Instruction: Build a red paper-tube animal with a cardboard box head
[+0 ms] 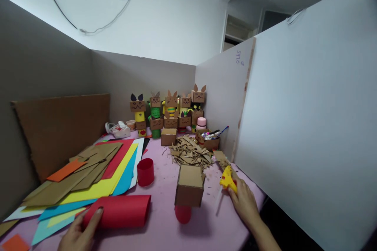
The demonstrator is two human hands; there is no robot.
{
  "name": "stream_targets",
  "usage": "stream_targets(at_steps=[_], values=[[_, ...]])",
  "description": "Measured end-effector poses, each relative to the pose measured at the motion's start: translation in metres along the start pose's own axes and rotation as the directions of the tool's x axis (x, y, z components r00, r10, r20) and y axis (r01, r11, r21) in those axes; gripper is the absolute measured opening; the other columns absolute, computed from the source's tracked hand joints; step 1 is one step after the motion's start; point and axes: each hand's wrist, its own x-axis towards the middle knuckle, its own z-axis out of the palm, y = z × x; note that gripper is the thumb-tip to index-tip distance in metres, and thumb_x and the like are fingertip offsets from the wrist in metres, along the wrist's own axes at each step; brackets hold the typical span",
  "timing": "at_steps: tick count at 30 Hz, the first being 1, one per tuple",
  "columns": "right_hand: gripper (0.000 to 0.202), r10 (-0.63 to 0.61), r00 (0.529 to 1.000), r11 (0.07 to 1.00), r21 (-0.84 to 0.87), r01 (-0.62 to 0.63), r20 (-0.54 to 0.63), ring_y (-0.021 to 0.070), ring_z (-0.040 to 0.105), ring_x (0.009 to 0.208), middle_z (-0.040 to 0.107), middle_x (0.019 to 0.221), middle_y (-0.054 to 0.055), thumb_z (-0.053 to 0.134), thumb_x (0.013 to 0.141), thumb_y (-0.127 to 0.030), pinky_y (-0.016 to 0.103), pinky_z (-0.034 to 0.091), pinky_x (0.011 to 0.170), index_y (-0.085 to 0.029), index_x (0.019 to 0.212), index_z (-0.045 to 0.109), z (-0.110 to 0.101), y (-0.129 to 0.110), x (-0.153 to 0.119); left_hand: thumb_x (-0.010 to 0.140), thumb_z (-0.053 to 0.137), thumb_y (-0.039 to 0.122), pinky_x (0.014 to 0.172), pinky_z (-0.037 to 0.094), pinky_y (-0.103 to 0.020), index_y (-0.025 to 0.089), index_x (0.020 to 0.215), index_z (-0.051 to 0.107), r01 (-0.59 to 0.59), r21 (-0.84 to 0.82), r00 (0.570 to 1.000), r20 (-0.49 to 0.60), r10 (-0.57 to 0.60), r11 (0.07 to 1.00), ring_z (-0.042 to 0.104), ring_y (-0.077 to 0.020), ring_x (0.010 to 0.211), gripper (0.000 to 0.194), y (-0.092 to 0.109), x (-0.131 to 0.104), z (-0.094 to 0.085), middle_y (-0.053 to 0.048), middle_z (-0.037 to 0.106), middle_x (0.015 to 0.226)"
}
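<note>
While left hand (pixel 79 229) pinches red paper roll (pixel 123 211) at near left, cardboard box (pixel 190 184) tops red cylinder (pixel 183 215) mid-table; right hand (pixel 244 200) grips yellow glue gun (pixel 228 179); beyond, cardboard scraps (pixel 190 151), then eared figures (pixel 171 101).

The tabletop (pixel 163 188) was lilac-pink. By its front edge, the paper tube (pixel 123 211) was plain red and the cardboard box (pixel 190 186) brown; toward the right edge, the glue gun (pixel 227 179) was yellow.
</note>
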Motion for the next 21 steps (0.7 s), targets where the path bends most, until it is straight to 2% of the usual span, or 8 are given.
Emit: stream_targets(at_steps=[3, 8, 13, 18, 21], values=[[0.046, -0.024, 0.998, 0.999, 0.029, 0.022, 0.06, 0.0352, 0.053, 0.108, 0.061, 0.112, 0.021, 0.037, 0.084, -0.031, 0.048, 0.038, 0.09, -0.006, 0.119, 0.051, -0.004, -0.002, 0.002, 0.066, 0.068, 0.05, 0.098, 0.041, -0.045, 0.03, 0.088, 0.064, 0.052, 0.03, 0.995, 0.085, -0.055, 0.998, 0.061, -0.0294, 0.099, 0.03, 0.003, -0.003, -0.001, 0.007, 0.069, 0.082], [0.043, -0.046, 0.991, 0.991, 0.13, 0.03, 0.127, 0.0324, 0.059, 0.1, 0.066, 0.109, 0.015, 0.034, 0.087, -0.035, 0.047, 0.038, 0.087, -0.014, 0.12, 0.05, -0.013, 0.003, 0.008, 0.067, 0.066, 0.048, 0.097, 0.042, -0.043, 0.029, 0.088, 0.063, 0.072, 0.033, 0.994, 0.08, -0.075, 0.997, 0.062, -0.028, 0.094, 0.028, 0.013, -0.008, -0.003, 0.006, 0.068, 0.079], [0.039, -0.017, 0.99, 0.959, 0.283, -0.023, 0.138, 0.0302, 0.062, 0.093, 0.069, 0.101, 0.011, 0.033, 0.086, -0.046, 0.045, 0.042, 0.084, -0.019, 0.106, 0.053, -0.016, 0.013, 0.011, 0.065, 0.067, 0.048, 0.096, 0.042, -0.045, 0.028, 0.084, 0.064, 0.061, 0.026, 0.994, 0.086, -0.063, 0.998, 0.062, -0.0298, 0.092, 0.027, 0.014, -0.009, -0.003, 0.006, 0.067, 0.075], [0.045, 0.03, 0.997, 0.876, 0.479, -0.06, 0.069, 0.0266, 0.057, 0.107, 0.062, 0.115, 0.012, 0.035, 0.085, -0.054, 0.039, 0.041, 0.094, -0.02, 0.108, 0.052, -0.018, 0.016, 0.002, 0.063, 0.068, 0.049, 0.095, 0.044, -0.044, 0.028, 0.086, 0.065, 0.071, -0.045, 0.994, 0.088, -0.067, 0.996, 0.063, -0.0293, 0.091, 0.032, 0.009, -0.009, -0.002, 0.006, 0.068, 0.077], [0.052, 0.11, 0.99, 0.792, 0.593, -0.142, 0.09, 0.025, 0.059, 0.101, 0.064, 0.111, 0.011, 0.033, 0.087, -0.059, 0.036, 0.047, 0.087, -0.019, 0.113, 0.052, -0.023, 0.018, -0.002, 0.062, 0.069, 0.045, 0.093, 0.044, -0.04, 0.027, 0.083, 0.065, 0.092, -0.035, 0.992, 0.087, -0.089, 0.995, 0.062, -0.027, 0.088, 0.028, 0.01, -0.009, -0.003, 0.007, 0.068, 0.072]])
